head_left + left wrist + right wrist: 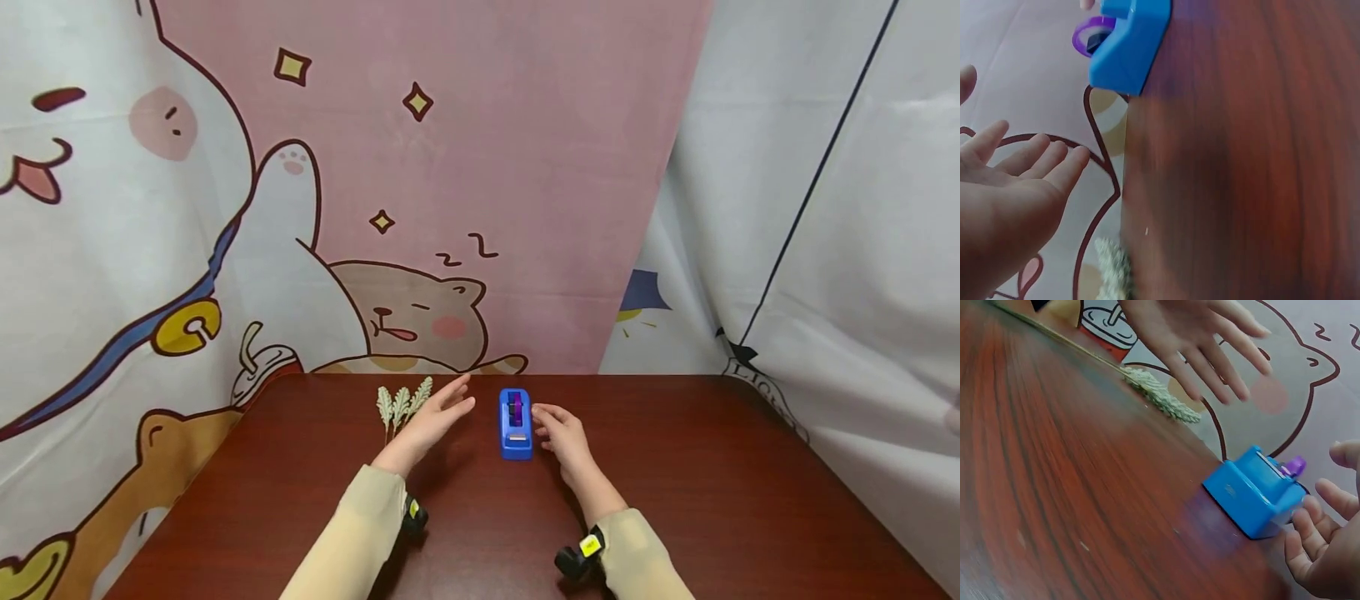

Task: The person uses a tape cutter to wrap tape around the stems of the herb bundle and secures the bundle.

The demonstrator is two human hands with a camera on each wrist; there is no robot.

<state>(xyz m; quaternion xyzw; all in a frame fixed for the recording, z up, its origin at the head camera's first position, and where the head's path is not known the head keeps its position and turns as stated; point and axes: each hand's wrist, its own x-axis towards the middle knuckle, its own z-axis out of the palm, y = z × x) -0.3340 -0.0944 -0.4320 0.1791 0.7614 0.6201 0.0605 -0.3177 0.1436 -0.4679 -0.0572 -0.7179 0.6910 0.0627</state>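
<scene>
A blue tape dispenser (516,448) with a purple roll core (516,408) stands on the table between both hands. Beside its right side is my right hand (564,437), fingers slightly bent, fingertips right at the dispenser's side in the right wrist view. To the left, my left hand (438,414) is raised above the table with its fingers extended, apart from the dispenser. Pale green leafy sprigs (401,407) on thin stems lie left of that hand, partly hidden behind it. Neither hand holds anything.
The dark red-brown wooden table (480,517) reaches back to a pink curtain (555,167) printed with cartoon animals. White cloth (847,208) hangs along the right. Each wrist wears a small black camera, such as the right camera (579,557).
</scene>
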